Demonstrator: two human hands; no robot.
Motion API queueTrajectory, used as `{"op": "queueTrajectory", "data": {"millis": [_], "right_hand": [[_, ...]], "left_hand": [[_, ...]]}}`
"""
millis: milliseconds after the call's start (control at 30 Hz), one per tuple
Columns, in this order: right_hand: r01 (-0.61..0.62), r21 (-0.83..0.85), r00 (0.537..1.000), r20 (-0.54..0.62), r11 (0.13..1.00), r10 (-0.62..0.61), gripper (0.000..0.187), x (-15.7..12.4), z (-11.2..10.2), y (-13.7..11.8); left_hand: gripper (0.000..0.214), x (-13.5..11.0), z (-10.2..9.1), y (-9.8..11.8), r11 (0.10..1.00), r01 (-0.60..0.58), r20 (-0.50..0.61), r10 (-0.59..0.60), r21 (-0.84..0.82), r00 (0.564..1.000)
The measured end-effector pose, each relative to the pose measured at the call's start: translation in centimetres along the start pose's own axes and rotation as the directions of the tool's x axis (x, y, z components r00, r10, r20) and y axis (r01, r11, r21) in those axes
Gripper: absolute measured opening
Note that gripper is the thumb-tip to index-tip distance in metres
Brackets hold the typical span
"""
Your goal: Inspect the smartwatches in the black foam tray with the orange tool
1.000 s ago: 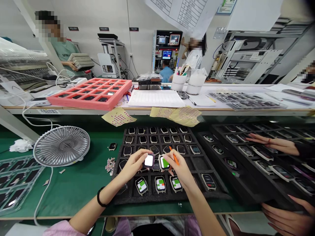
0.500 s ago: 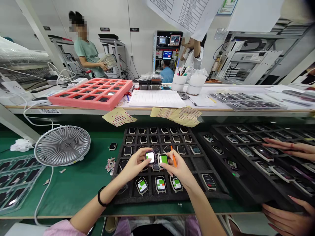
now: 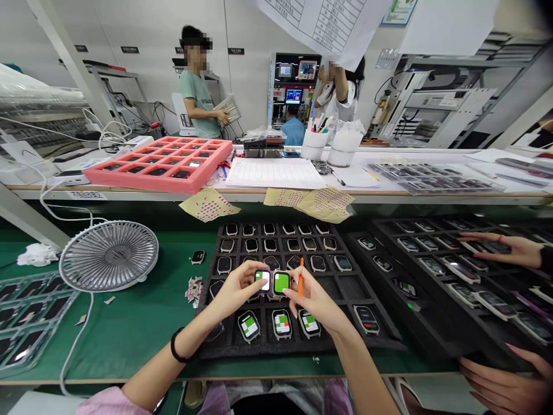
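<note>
Left hand (image 3: 235,291) is pinching a purple-framed smartwatch (image 3: 262,280) by its edges, while the right hand (image 3: 313,302) is gripping a slim orange stick (image 3: 300,278) beside a green-screened smartwatch (image 3: 281,283), both held over the black foam tray (image 3: 224,346).

Both slim bare forearms reach forward, the left forearm (image 3: 158,360) emerging from a pale pink sleeve. The left hand (image 3: 235,291) and right hand (image 3: 313,302) angle inward just apart, wrists raised, fingers curled in small pinching grips.
</note>
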State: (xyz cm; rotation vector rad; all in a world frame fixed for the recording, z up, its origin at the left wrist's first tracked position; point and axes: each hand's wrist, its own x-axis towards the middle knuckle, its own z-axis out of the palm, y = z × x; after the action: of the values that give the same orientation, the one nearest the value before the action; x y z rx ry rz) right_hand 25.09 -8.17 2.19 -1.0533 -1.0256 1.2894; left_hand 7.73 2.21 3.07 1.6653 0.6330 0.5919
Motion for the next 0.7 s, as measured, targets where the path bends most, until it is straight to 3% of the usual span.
{"op": "queueTrajectory", "data": {"millis": [233,500,700], "right_hand": [[0.011,0.013,1.0,-0.028,1.0,-0.011,0.039,0.0,-0.1,-0.1],[0.05,0.008,0.992,-0.12,0.999,-0.049,0.048,0.7,0.2,0.9],[0.029,-0.028,0.965,-0.259,0.999,-0.035,0.049,1.1,0.4,0.7]], "left_hand": [[0.045,-0.1,0.0,-0.1,1.0,0.008,0.041,-0.009,0.021,0.999],[0.032,0.0,0.1,0.1,1.0,-0.006,-0.045,0.006,0.003,0.999],[0.032,0.1,0.2,0.3,0.996,0.073,-0.077,-0.076,-0.041,0.994]]}}
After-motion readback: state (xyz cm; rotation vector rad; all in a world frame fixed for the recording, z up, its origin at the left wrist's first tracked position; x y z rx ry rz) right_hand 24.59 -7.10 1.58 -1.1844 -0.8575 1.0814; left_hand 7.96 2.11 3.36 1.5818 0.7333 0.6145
